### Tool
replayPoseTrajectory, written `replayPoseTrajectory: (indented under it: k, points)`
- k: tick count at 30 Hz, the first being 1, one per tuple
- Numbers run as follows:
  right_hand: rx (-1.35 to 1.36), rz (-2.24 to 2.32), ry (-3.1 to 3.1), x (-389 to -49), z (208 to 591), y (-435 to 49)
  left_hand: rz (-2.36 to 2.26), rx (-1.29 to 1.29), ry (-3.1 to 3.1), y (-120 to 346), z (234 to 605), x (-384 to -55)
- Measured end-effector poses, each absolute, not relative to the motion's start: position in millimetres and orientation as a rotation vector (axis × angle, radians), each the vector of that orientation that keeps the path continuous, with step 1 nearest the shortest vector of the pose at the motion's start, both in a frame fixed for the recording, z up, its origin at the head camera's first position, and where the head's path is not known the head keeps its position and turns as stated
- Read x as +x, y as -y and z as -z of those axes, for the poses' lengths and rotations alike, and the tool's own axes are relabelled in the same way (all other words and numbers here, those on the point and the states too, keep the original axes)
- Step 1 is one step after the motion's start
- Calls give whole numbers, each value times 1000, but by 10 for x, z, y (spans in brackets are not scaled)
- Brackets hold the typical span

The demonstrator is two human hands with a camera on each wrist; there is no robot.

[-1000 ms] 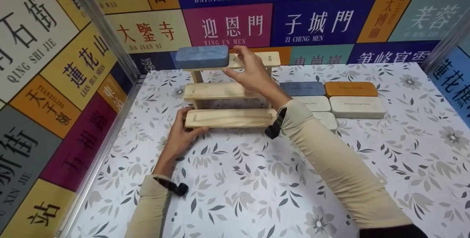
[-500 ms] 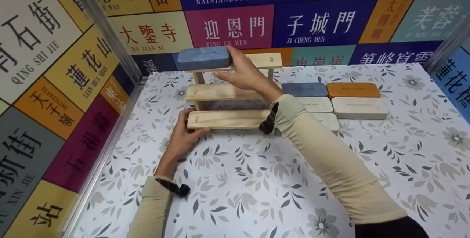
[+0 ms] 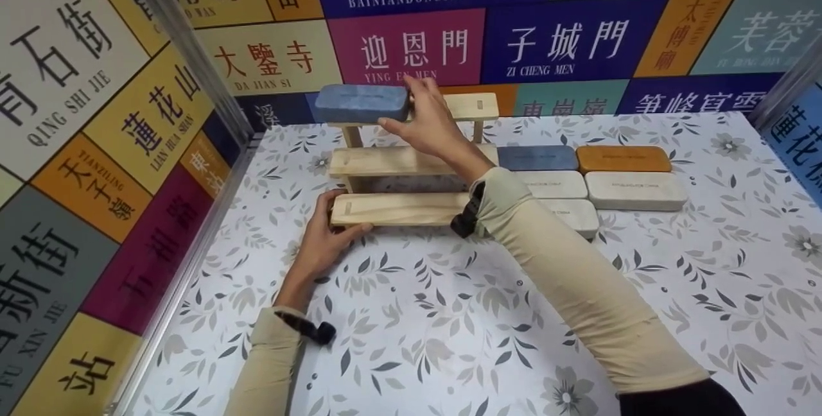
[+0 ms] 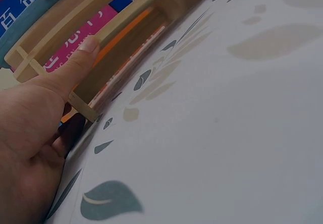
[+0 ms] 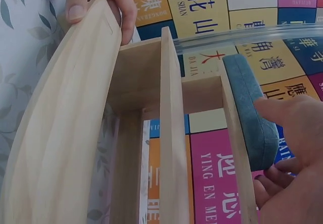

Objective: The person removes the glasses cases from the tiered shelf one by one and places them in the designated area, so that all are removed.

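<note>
A three-tier light wooden rack (image 3: 411, 160) stands near the back wall. My left hand (image 3: 324, 233) grips the left end of its lowest step, thumb along the front edge and fingers round the end. In the left wrist view the thumb lies on the wood. On the left part of the top shelf sits a blue rounded case (image 3: 361, 103). My right hand (image 3: 429, 117) holds the case's right end; in the right wrist view the thumb touches its side and the fingers (image 5: 275, 179) curl at its end. The two lower steps bear nothing.
Right of the rack lie another blue case (image 3: 539, 158), an orange case (image 3: 624, 159) and several white cases (image 3: 636, 190), laid edge to edge. Sign-printed panels (image 3: 404, 43) rise behind and left of the leaf-patterned tabletop (image 3: 417, 326).
My right hand has closed in on the blue case's right end, from just beside it a second ago. My left hand keeps its grip on the rack. The view has shifted slightly.
</note>
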State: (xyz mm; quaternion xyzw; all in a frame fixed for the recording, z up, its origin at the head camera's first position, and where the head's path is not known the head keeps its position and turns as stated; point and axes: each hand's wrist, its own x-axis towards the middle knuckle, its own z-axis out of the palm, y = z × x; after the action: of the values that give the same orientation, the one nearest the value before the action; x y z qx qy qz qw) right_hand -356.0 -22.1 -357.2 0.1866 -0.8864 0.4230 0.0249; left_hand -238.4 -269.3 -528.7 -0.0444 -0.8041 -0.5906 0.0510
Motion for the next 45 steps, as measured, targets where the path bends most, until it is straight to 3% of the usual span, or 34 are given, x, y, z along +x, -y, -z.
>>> replayPoseTrajectory:
  k: [19, 45]
  points:
    - [540, -1335, 2686, -3495, 3619, 113, 1845, -179, 2416, 2695, 5304, -2409]
    - [616, -1747, 2298, -3292, 3858, -666, 1893, -157, 2397, 2717, 5292, -2406]
